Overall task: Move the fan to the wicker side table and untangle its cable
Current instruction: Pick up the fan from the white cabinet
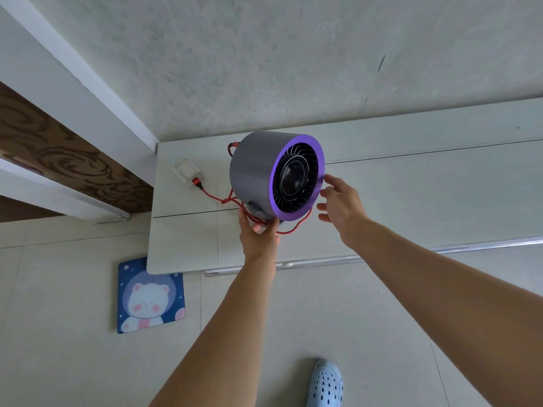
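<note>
the left hand grips the base of the grey, purple-rimmed fan on the white ledge at the far wall; its red cable loops around it. the right hand hovers open just right

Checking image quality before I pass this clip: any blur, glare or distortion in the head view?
Head view: even, soft light, faint shadows; fan, cable and both hands sharp; slight sheen on the fan's hub; wide-angle bending of the shelf edge and door frame toward the borders.
</note>
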`<state>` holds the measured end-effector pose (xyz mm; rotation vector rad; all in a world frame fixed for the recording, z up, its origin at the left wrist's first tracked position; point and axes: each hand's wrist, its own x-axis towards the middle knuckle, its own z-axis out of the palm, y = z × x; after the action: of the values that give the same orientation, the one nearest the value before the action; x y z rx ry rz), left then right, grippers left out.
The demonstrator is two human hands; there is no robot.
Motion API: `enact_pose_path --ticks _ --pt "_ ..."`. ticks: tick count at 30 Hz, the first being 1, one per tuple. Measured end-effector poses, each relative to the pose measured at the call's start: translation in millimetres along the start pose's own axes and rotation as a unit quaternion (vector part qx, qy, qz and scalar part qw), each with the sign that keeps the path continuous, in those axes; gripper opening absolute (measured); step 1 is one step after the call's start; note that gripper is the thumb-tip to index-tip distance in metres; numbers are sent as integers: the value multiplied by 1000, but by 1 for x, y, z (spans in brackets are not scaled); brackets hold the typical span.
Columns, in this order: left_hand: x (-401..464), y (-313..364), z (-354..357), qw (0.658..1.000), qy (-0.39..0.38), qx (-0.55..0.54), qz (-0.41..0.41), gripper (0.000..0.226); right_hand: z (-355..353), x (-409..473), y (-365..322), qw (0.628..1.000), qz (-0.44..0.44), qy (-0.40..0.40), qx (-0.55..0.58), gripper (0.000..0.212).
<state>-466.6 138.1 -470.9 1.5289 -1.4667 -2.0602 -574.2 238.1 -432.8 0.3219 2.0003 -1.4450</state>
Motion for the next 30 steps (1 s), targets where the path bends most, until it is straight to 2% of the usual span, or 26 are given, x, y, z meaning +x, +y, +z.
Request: enact_pose_path --ticks 6,9,12,15,18,21,26,30 --pt "8 -10 -4 994 15 77 71 57 2 10 6 1000 -7 -19 -19 48" --pt "7 -13 -3 987 30 106 119 58 4 12 9 999 -13 -25 -16 50" --pt "6 -11 -3 987 39 119 98 65 7 13 9 999 -23 -26 -30 48" --pt "11 -3 -11 981 22 138 134 67 11 14 8 998 -36 -22 -48 39" --pt "15 8 -17 971 -4 158 180 59 16 17 4 999 -35 -18 -38 41" --pt "21 15 -22 974 -10 141 178 44 21 20 1 999 -36 -19 -31 44" --pt "34 24 -32 990 -37 47 128 33 32 24 -5 997 -52 -34 -44 42" --pt "41 32 -38 994 -35 14 105 16 39 32 -11 998 -24 -27 -49 54"
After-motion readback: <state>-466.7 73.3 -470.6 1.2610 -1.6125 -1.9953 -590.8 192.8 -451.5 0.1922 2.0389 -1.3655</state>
